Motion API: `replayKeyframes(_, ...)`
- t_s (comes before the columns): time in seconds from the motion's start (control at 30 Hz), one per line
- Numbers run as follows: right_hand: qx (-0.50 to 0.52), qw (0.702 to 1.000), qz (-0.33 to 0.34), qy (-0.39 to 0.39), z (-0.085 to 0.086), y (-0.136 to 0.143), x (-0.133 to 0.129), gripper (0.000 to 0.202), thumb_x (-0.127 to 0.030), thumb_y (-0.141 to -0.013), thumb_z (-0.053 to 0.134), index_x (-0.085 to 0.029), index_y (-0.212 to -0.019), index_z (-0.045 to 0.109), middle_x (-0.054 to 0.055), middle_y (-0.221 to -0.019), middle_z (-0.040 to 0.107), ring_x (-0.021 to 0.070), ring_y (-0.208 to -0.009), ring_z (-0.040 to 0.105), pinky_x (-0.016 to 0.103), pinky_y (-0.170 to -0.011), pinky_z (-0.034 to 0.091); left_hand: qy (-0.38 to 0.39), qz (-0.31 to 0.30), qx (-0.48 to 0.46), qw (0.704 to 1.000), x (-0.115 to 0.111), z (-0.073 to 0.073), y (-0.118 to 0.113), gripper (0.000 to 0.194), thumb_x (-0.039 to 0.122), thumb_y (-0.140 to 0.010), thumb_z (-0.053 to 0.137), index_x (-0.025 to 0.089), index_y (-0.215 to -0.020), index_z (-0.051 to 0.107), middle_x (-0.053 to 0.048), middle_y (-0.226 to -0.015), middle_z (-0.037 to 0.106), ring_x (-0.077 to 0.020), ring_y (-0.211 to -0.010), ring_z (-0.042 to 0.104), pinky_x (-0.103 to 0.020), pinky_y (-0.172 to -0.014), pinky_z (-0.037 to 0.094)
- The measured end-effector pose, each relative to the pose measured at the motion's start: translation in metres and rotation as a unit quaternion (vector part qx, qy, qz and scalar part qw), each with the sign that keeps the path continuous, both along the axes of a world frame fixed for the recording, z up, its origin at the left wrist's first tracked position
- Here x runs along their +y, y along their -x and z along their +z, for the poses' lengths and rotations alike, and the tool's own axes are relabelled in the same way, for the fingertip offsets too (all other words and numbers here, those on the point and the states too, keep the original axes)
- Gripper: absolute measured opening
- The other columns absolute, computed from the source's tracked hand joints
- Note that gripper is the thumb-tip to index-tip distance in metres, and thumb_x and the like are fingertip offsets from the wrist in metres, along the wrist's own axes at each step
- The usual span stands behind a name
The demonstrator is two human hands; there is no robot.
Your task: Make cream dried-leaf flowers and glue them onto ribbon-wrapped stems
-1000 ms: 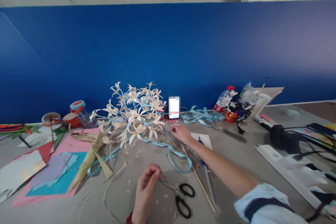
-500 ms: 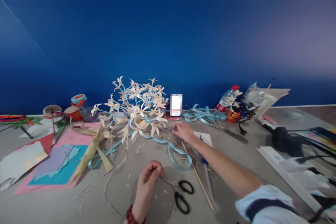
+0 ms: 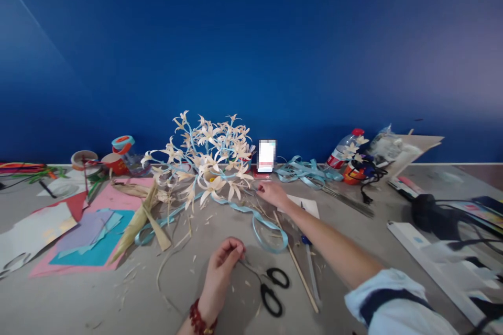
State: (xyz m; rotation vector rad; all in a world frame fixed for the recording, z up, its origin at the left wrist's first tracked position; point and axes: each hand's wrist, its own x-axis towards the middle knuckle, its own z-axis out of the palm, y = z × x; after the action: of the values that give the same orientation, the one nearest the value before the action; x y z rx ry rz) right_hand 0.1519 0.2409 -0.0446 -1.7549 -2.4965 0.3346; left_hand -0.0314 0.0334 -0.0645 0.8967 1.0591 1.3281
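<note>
Left hand (image 3: 222, 266), beside scissors (image 3: 260, 273) on desk (image 3: 338, 309); right hand (image 3: 274, 195), near white flowers (image 3: 208, 135). Both: fingers (image 3: 234, 254) pinched together, contents indiscernible. Poses unchanged from earlier; red bracelet (image 3: 198, 316) more exposed.

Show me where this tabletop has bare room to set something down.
Most open: the tabletop between the right forearm, thin rods and white power strip. Another patch, with a few scraps, lies in front of the pink sheet, left of the left hand. Crowded: along the blue partition, and around the scissors.
</note>
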Motion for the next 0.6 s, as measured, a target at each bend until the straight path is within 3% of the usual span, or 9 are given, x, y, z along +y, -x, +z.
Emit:
replayKeyframes(0.17,0.004,1.0,-0.016,-0.002,0.001,-0.001,0.002,0.029,-0.031,-0.095,0.057,-0.017,-0.121,0.057,0.009,-0.122,0.059,0.0219,-0.101,0.062,0.042,-0.085,0.054,0.009,0.004,-0.007,1.0,0.0,0.0,0.0,0.021,0.035,-0.081,0.068,0.016,-0.074,0.067,-0.001,-0.07,0.059,-0.0144,-0.069,0.05,-0.023,-0.067,0.039)
replayKeyframes(0.33,0.016,1.0,-0.024,-0.01,0.022,-0.005,-0.014,0.024,-0.033,-0.096,0.054,-0.016,-0.111,0.062,0.009,-0.109,0.065,0.0218,-0.095,0.063,0.036,-0.082,0.052,0.017,0.019,-0.007,1.0,0.001,0.001,-0.001,0.021,0.037,-0.077,0.072,0.016,-0.081,0.067,-0.001,-0.072,0.061,-0.0143,-0.068,0.053,-0.024,-0.066,0.041)
replayKeyframes(0.47,0.046,0.998,0.03,-0.022,0.047,-0.009,-0.05,0.023,-0.036,-0.096,0.048,-0.021,-0.1,0.064,0.005,-0.098,0.069,0.0194,-0.09,0.063,0.027,-0.071,0.043,0.017,0.042,0.009,0.999,0.002,0.003,0.0,0.023,0.038,-0.076,0.073,0.017,-0.077,0.064,0.002,-0.064,0.057,-0.0126,-0.061,0.05,-0.023,-0.062,0.039)
replayKeyframes(0.6,0.048,0.991,0.121,0.024,0.054,-0.021,-0.099,0.02,-0.042,-0.077,0.071,-0.025,-0.086,0.068,0.001,-0.087,0.069,0.0188,-0.079,0.063,0.024,-0.064,0.038,0.019,0.054,0.013,0.998,0.002,0.003,0.001,0.027,0.041,-0.078,0.071,0.017,-0.072,0.063,0.003,-0.061,0.055,-0.0117,-0.058,0.048,-0.023,-0.06,0.038)
